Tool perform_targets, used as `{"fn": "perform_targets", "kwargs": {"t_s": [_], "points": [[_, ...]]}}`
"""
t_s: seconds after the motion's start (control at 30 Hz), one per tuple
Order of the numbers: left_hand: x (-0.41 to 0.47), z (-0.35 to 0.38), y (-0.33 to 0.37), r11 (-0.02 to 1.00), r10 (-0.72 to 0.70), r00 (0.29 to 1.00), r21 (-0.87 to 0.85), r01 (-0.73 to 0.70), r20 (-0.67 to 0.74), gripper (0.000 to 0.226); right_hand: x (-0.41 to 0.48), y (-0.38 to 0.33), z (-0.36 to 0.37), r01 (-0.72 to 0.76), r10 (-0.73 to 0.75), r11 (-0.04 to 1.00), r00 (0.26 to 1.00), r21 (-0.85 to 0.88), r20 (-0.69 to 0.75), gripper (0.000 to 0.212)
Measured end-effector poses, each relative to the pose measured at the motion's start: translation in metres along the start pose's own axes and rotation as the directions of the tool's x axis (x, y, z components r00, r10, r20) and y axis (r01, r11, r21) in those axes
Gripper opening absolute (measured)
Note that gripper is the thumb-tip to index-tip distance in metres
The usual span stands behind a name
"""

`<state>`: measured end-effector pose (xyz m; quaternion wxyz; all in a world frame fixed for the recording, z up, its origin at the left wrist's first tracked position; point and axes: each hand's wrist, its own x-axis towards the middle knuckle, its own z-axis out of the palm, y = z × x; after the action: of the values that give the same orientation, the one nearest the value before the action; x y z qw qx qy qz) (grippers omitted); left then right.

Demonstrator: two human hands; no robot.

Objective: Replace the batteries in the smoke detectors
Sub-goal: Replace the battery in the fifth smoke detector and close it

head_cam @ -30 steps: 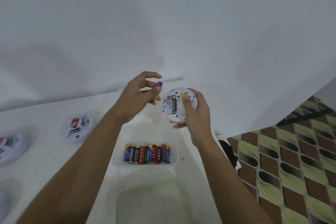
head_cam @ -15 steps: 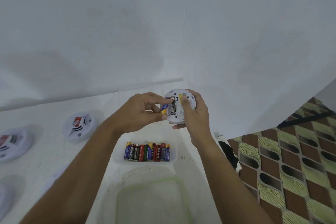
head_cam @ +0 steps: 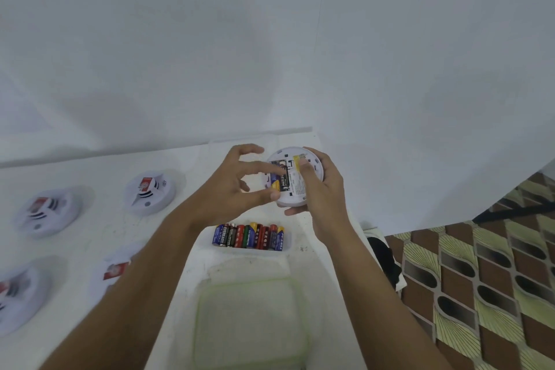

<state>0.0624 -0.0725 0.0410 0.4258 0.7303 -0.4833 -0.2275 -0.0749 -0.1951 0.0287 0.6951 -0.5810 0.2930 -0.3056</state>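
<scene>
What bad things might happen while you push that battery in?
The blue battery that the left hand pinches may not sit fully down beside the black battery, so it might spring out or go in backwards. The right hand alone holds the smoke detector in the air, so a hard push might make it slip and drop onto the box of batteries below.

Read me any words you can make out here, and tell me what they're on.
"EVEREADY": leftmost battery in the tray.
"CELL": rightmost battery there; rest unclear.
"EADY": battery inside the held smoke detector, partly covered.
Detector's label, red stickers on other detectors: too blurred.
</scene>
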Motion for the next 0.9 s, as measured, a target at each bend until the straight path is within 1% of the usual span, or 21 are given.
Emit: {"fn": "perform_targets", "kwargs": {"t_s": [0.1, 0.2, 0.33, 0.47, 0.53, 0.6, 0.67, 0.73, 0.9], "points": [[-0.013, 0.004, 0.005, 0.984, -0.040, 0.999, -0.170, 0.043, 0.020, 0.044, -0.007, -0.006, 0.002, -0.015, 0.013, 1.000, 0.998, 0.022, 0.067, 0.019], [-0.029, 0.007, 0.006, 0.948, -0.056, 0.998, -0.312, 0.061, 0.025, 0.046, -0.014, -0.006, 0.004, -0.012, 0.011, 1.000, 0.992, 0.009, 0.127, 0.020], [-0.046, 0.009, 0.000, 0.916, -0.090, 0.996, -0.394, 0.072, -0.026, 0.050, -0.022, -0.004, 0.010, -0.008, 0.012, 1.000, 0.984, -0.020, 0.179, 0.018], [-0.062, 0.008, -0.009, 0.868, -0.121, 0.992, -0.489, 0.085, -0.042, 0.056, -0.031, -0.002, 0.019, -0.018, 0.026, 0.999, 0.969, -0.037, 0.244, 0.018], [-0.069, 0.006, -0.016, 0.826, -0.120, 0.991, -0.559, 0.065, -0.062, 0.058, -0.035, -0.001, 0.026, -0.025, 0.034, 0.999, 0.960, -0.034, 0.277, 0.018], [-0.078, 0.004, -0.023, 0.788, -0.108, 0.989, -0.615, 0.024, -0.100, 0.052, -0.040, 0.001, 0.035, -0.036, 0.045, 0.999, 0.951, -0.037, 0.305, 0.018], [-0.089, -0.001, -0.028, 0.772, -0.119, 0.984, -0.636, 0.009, -0.131, 0.048, -0.045, 0.004, 0.044, -0.032, 0.046, 0.998, 0.943, -0.046, 0.330, 0.017], [-0.099, -0.006, -0.031, 0.777, -0.135, 0.979, -0.630, 0.008, -0.154, 0.047, -0.051, 0.005, 0.053, -0.026, 0.043, 0.998, 0.937, -0.052, 0.346, 0.017], [-0.130, -0.024, -0.036, 0.853, -0.166, 0.962, -0.522, 0.029, -0.217, 0.046, -0.069, 0.014, 0.083, -0.010, 0.034, 0.998, 0.931, -0.068, 0.365, 0.020]]}}
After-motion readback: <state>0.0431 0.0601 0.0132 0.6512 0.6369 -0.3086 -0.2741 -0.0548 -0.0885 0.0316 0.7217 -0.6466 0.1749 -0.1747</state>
